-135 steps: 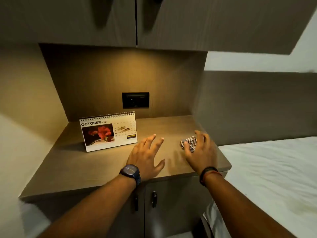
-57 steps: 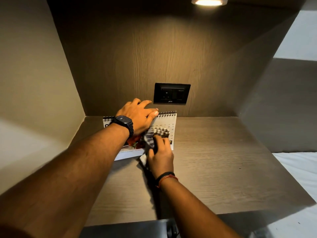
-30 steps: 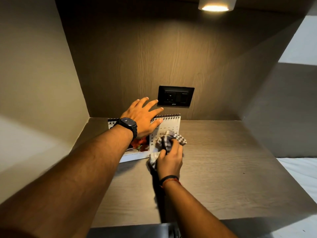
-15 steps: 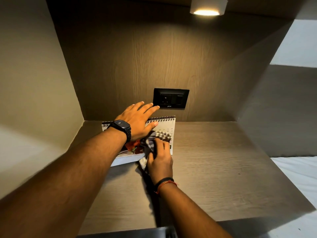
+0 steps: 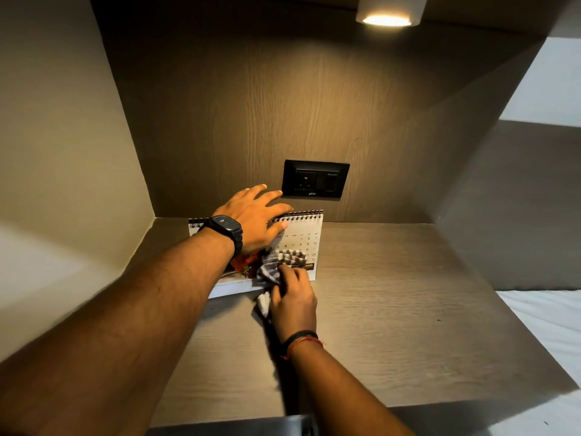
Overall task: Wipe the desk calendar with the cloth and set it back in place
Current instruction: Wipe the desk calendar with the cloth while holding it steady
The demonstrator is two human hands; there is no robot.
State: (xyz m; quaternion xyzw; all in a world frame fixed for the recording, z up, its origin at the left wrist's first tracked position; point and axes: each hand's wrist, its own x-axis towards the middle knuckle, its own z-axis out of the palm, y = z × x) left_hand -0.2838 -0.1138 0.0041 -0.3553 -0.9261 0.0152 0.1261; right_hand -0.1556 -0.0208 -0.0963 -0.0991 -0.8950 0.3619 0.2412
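Observation:
The white spiral-bound desk calendar (image 5: 306, 237) stands on the wooden counter (image 5: 393, 309) close to the back wall. My left hand (image 5: 256, 217), with a dark watch on the wrist, rests flat over the calendar's top edge and holds it steady, fingers spread. My right hand (image 5: 294, 298) is closed on the checked grey-and-white cloth (image 5: 281, 264) and presses it against the lower front face of the calendar. My arms hide the left half of the calendar's picture.
A black socket plate (image 5: 315, 179) sits on the back wall just above the calendar. A round lamp (image 5: 388, 11) shines from overhead. Side panels close the niche left and right. A white bed (image 5: 547, 322) lies at the right.
My right hand has rubbed the cloth back and forth across the calendar's front, now lower and slightly right of half a second ago. The left hand stays on the top edge.

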